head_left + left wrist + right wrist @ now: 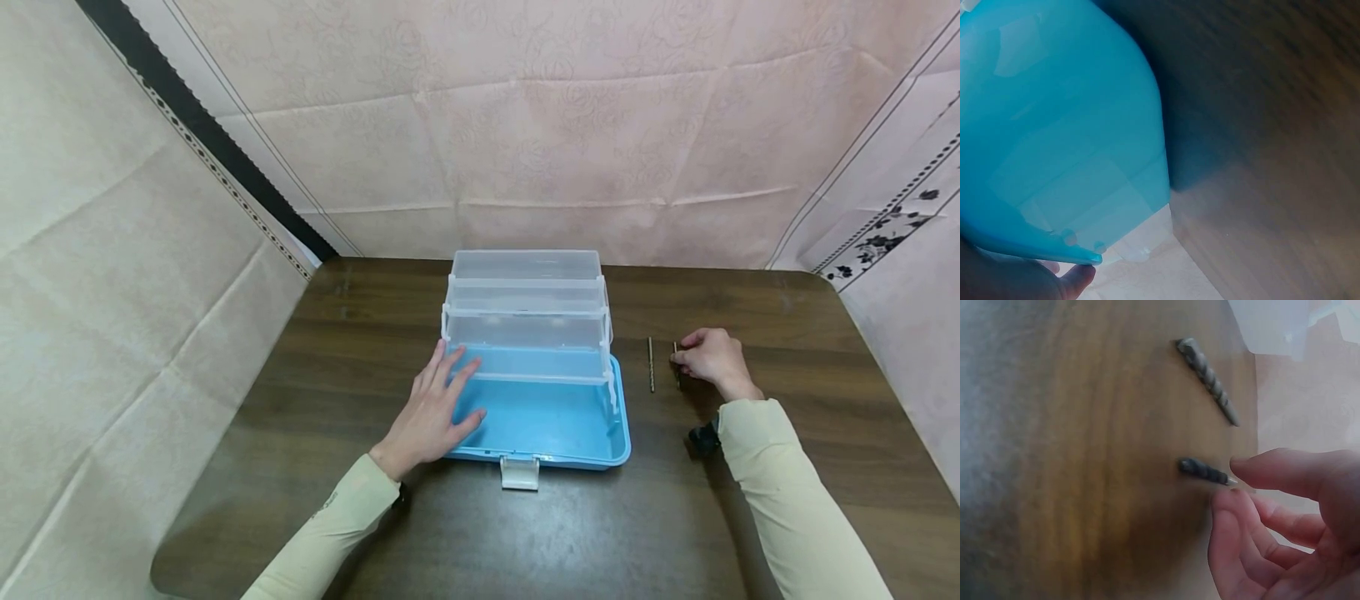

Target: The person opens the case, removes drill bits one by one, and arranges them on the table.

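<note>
A blue plastic toolbox (540, 425) lies open on the table, its clear tiered trays (528, 317) raised toward the back. My left hand (431, 408) rests at its left side, fingers fairly straight and spread over the rim; in the left wrist view the fingertips (1079, 279) show at the edge of the blue wall (1072, 125). To the right of the box, two spiral drill bits lie side by side. My right hand (712, 360) pinches the far end of the right-hand drill bit (1200, 470) between thumb and fingers. The other drill bit (651, 365) lies just left of it.
A pale latch (520, 473) hangs from the front of the box. The brown wooden table (315, 467) reaches back to a light patterned cloth (562, 167). On the right wrist sits a dark device (703, 438), close over the tabletop.
</note>
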`<state>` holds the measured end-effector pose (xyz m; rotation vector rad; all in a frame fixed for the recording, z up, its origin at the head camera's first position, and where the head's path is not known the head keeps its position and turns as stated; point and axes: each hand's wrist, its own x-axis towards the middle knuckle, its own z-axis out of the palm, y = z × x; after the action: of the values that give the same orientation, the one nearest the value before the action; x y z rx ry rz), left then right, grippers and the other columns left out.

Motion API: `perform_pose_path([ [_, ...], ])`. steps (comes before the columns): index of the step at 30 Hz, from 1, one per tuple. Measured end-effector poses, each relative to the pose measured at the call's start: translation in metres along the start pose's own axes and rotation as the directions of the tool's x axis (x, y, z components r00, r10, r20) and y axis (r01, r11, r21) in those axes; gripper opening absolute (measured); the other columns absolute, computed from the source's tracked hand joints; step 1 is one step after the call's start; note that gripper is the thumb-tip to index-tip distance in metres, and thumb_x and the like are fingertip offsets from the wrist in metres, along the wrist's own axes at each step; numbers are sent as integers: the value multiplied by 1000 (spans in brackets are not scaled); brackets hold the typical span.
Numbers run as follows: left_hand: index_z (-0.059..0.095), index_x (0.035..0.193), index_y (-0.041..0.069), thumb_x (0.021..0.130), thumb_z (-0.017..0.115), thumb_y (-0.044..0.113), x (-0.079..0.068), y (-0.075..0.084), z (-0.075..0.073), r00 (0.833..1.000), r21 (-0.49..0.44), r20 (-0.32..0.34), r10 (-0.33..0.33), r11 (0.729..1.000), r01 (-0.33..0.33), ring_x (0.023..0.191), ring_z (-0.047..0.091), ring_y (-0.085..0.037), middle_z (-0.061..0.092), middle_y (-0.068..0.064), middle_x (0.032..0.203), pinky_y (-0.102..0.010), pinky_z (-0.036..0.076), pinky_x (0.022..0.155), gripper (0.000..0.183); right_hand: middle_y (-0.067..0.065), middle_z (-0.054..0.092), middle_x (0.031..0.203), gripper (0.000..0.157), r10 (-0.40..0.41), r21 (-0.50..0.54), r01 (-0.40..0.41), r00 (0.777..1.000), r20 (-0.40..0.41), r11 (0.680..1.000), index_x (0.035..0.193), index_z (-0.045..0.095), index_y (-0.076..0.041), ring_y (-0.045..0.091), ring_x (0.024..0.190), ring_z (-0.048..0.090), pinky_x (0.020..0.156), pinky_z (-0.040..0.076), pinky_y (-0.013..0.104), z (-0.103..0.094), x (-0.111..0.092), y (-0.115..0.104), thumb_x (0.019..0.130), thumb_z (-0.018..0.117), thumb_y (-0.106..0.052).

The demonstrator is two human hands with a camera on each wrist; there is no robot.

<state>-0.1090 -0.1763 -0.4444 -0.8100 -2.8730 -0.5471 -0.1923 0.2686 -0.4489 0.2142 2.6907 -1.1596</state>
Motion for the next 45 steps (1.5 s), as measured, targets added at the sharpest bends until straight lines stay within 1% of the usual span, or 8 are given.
perform_pose_path([
  [5, 36, 156, 12, 96, 64, 42, 0, -1, 0, 1000, 1, 1, -2, 1000, 2, 154, -4, -33, 22, -14, 164, -65, 25, 113, 73, 21, 70, 92, 36, -63, -122, 58, 997, -39, 991, 112, 62, 11, 36, 85, 65, 69, 50, 45, -6, -3, -7, 94, 66, -20],
  [8, 36, 156, 13, 95, 65, 42, -1, -1, -1, 1000, -2, 5, -8, 1000, 8, 154, -3, -33, 22, -14, 164, -65, 25, 113, 73, 29, 66, 106, 38, -105, -146, 96, 993, -55, 985, 112, 62, 10, 46, 96, 61, 75, 48, 53, -12, -5, -15, 96, 63, -24],
  [11, 36, 156, 13, 95, 65, 42, -1, -1, -1, 1000, -6, 8, -11, 1000, 11, 154, -3, -33, 22, -14, 164, -65, 25, 113, 73, 30, 66, 110, 38, -140, -136, 129, 987, -75, 982, 113, 62, 9, 45, 98, 61, 75, 48, 52, -14, -6, -28, 98, 61, -27],
  [21, 37, 155, 12, 96, 65, 40, -2, -1, 0, 1000, -2, -9, 4, 1000, -4, 154, -1, -35, 24, -15, 162, -66, 27, 112, 72, 24, 68, 99, 36, -278, -122, 263, 951, -133, 957, 110, 66, 6, 34, 84, 61, 66, 46, 37, -16, -14, -81, 99, 63, -29],
  [30, 37, 155, 11, 95, 65, 40, -2, -1, 1, 1000, -1, -15, 11, 1000, -11, 154, 0, -36, 25, -16, 162, -66, 27, 111, 72, 20, 67, 97, 33, -345, -121, 329, 928, -142, 936, 109, 67, 4, 34, 87, 60, 75, 46, 46, -14, -19, -113, 98, 65, -27],
  [35, 36, 155, 12, 95, 65, 41, -2, -1, 1, 1000, 0, -5, 3, 1000, -3, 154, -2, -34, 24, -15, 163, -66, 26, 112, 72, 20, 68, 98, 28, -406, -109, 394, 907, -113, 912, 110, 67, 4, 34, 90, 61, 79, 47, 49, -10, -19, -125, 97, 67, -20],
  [42, 36, 155, 12, 96, 64, 42, -1, -1, -1, 1000, 0, 1, 1, 1000, -1, 154, -3, -33, 24, -15, 163, -65, 25, 113, 72, 19, 67, 104, 21, -547, -144, 543, 837, 17, 827, 111, 69, 4, 33, 95, 59, 86, 50, 51, 0, -10, -142, 95, 69, -10],
  [45, 37, 155, 12, 95, 66, 41, -1, 0, 0, 1000, -2, -8, 6, 1000, -6, 154, -2, -34, 24, -16, 162, -66, 26, 113, 73, 18, 67, 105, 22, -568, -169, 571, 820, 70, 804, 111, 70, 4, 33, 94, 59, 85, 52, 51, 4, -6, -150, 93, 71, -9],
])
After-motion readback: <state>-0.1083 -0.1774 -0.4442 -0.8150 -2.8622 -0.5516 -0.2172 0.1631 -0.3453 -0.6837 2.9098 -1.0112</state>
